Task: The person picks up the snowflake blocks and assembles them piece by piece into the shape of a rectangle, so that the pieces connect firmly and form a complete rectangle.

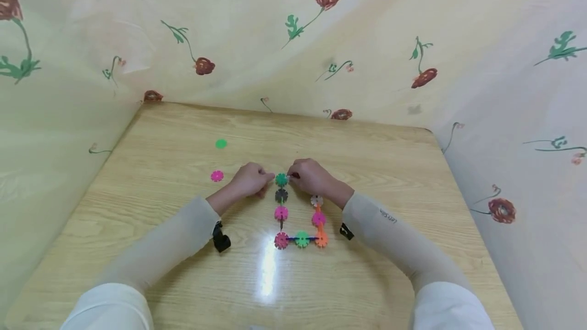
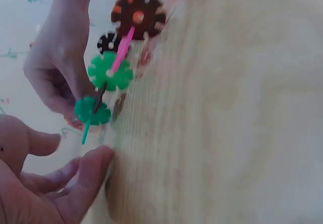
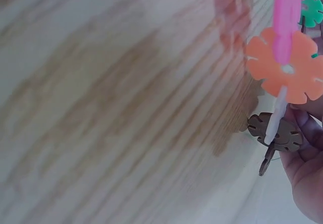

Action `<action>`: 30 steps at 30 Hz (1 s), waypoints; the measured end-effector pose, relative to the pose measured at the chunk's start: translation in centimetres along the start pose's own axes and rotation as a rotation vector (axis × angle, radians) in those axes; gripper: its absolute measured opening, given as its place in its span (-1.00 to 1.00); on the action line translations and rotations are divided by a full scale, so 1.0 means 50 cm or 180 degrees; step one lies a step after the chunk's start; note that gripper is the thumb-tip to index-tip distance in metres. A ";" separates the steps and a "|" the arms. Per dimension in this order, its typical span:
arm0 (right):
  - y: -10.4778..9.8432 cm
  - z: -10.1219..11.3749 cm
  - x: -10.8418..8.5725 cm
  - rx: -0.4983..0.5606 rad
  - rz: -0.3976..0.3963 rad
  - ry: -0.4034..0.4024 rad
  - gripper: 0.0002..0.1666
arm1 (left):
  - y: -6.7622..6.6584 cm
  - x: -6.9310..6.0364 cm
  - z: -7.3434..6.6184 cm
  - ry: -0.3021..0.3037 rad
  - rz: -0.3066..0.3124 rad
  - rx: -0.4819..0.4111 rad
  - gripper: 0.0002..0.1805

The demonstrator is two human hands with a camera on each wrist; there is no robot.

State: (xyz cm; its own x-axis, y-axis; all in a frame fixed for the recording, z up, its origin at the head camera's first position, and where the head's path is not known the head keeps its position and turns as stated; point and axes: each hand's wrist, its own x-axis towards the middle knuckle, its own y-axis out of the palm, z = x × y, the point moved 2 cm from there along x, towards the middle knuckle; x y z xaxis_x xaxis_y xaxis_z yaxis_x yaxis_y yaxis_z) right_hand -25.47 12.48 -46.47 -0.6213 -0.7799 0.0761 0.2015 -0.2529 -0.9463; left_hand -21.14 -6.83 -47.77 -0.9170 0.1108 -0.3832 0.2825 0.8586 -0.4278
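Note:
Notched plastic snowflake discs are joined into a U-shaped chain on the table. A pink disc (image 1: pixel 281 213) and a dark grey disc (image 1: pixel 281 195) sit in its left arm, with a green disc (image 1: pixel 281 180) at the far end. My left hand (image 1: pixel 251 179) is just left of that green disc; in the left wrist view its thumb and finger are apart with nothing between them. On the other side my right hand (image 1: pixel 312 176) has curled fingers and pinches the green disc's edge. Beneath it, a whitish disc (image 1: pixel 316 200) ends the chain's right arm.
A loose pink disc (image 1: pixel 217 175) and a loose green disc (image 1: pixel 221 143) lie to the left on the wooden table (image 1: pixel 390 157). Flowered cloth (image 1: pixel 257 39) hangs behind and at both sides. Black wrist straps (image 1: pixel 222 241) are on the forearms.

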 end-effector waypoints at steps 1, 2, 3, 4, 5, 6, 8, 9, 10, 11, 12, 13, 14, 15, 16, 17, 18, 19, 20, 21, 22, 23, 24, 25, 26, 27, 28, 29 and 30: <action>0.001 0.000 0.000 -0.0003 0.0015 0.0030 -0.88 | 0.001 -0.011 0.004 -0.0056 0.0074 0.0068 -0.59; 0.002 0.001 -0.002 -0.0005 0.0033 0.0060 -0.88 | 0.005 -0.022 0.007 -0.0117 0.0171 0.0097 -0.56; 0.003 0.002 -0.003 -0.0023 0.0053 0.0095 -0.87 | 0.009 -0.031 0.011 -0.0177 0.0264 0.0113 -0.54; 0.005 0.002 -0.005 -0.0039 0.0078 0.0131 -0.87 | 0.013 -0.039 0.013 -0.0223 0.0338 0.0103 -0.54; 0.006 0.003 -0.008 -0.0055 0.0106 0.0165 -0.87 | 0.018 -0.046 0.015 -0.0251 0.0395 0.0078 -0.55; 0.007 0.005 -0.010 -0.0075 0.0138 0.0204 -0.86 | 0.022 -0.051 0.016 -0.0277 0.0432 0.0058 -0.56; 0.008 0.007 -0.015 -0.0096 0.0208 0.0301 -0.85 | 0.031 -0.059 0.018 -0.0291 0.0471 0.0010 -0.59; 0.007 0.007 -0.017 -0.0101 0.0236 0.0370 -0.84 | 0.034 -0.061 0.019 -0.0291 0.0480 -0.0016 -0.60; 0.005 0.009 -0.018 -0.0103 0.0246 0.0429 -0.82 | 0.037 -0.063 0.019 -0.0290 0.0501 -0.0046 -0.62; 0.002 0.010 -0.019 -0.0095 0.0247 0.0492 -0.80 | 0.039 -0.066 0.019 -0.0285 0.0531 -0.0072 -0.63; -0.003 0.012 -0.020 -0.0089 0.0237 0.0548 -0.79 | 0.041 -0.068 0.019 -0.0273 0.0564 -0.0076 -0.64; -0.008 0.013 -0.020 -0.0093 0.0206 0.0593 -0.77 | 0.042 -0.070 0.019 -0.0268 0.0601 -0.0094 -0.66; -0.015 0.015 -0.020 -0.0093 0.0151 0.0608 -0.76 | 0.041 -0.072 0.018 -0.0255 0.0623 -0.0111 -0.68; -0.022 0.016 -0.020 -0.0106 0.0072 0.0585 -0.76 | 0.039 -0.074 0.016 -0.0239 0.0632 -0.0122 -0.70; -0.029 0.020 -0.024 -0.0080 0.0019 0.0571 -0.77 | 0.038 -0.076 0.015 -0.0221 0.0634 -0.0126 -0.71; -0.035 0.024 -0.028 -0.0008 -0.0017 0.0559 -0.78 | 0.037 -0.078 0.014 -0.0203 0.0615 -0.0130 -0.73; -0.040 0.029 -0.036 0.0076 -0.0042 0.0541 -0.79 | 0.036 -0.079 0.014 -0.0191 0.0587 -0.0141 -0.75; -0.044 0.036 -0.046 0.0181 -0.0052 0.0523 -0.81 | 0.036 -0.081 0.015 -0.0187 0.0556 -0.0173 -0.77; -0.046 0.045 -0.058 0.0282 -0.0050 0.0492 -0.82 | 0.037 -0.082 0.017 -0.0185 0.0522 -0.0201 -0.78; -0.046 0.055 -0.073 0.0380 -0.0022 0.0469 -0.84 | 0.038 -0.082 0.020 -0.0193 0.0500 -0.0227 -0.78; -0.045 0.067 -0.090 0.0473 0.0033 0.0456 -0.84 | 0.040 -0.084 0.023 -0.0201 0.0488 -0.0261 -0.79; -0.039 0.080 -0.108 0.0518 0.0068 0.0401 -0.84 | 0.043 -0.084 0.027 -0.0219 0.0485 -0.0294 -0.79; -0.032 0.093 -0.125 0.0479 0.0088 0.0303 -0.83 | 0.046 -0.085 0.031 -0.0233 0.0495 -0.0314 -0.79; -0.023 0.107 -0.142 0.0389 0.0104 0.0206 -0.79 | 0.049 -0.086 0.034 -0.0252 0.0510 -0.0325 -0.78; -0.013 0.120 -0.157 0.0243 0.0103 0.0106 -0.72 | 0.051 -0.088 0.036 -0.0269 0.0531 -0.0318 -0.77; -0.002 0.132 -0.170 0.0084 0.0087 0.0015 -0.64 | 0.053 -0.089 0.037 -0.0284 0.0552 -0.0297 -0.75; 0.010 0.144 -0.182 -0.0080 0.0068 -0.0036 -0.56 | 0.056 -0.091 0.037 -0.0301 0.0576 -0.0280 -0.73; 0.021 0.156 -0.191 -0.0249 0.0037 -0.0067 -0.48 | 0.058 -0.092 0.037 -0.0314 0.0597 -0.0254 -0.70; 0.033 0.166 -0.198 -0.0405 0.0001 -0.0069 -0.41 | 0.061 -0.094 0.037 -0.0325 0.0623 -0.0241 -0.68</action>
State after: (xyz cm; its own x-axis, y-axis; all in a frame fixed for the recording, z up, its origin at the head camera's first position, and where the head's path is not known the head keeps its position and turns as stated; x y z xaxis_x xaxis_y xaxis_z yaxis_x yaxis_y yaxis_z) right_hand -12.71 15.06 -46.16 -0.6044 -0.7925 0.0812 0.1030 -0.1789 -0.9785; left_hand -15.47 -5.66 -48.77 -0.8125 0.2310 -0.5353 0.4268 0.8612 -0.2761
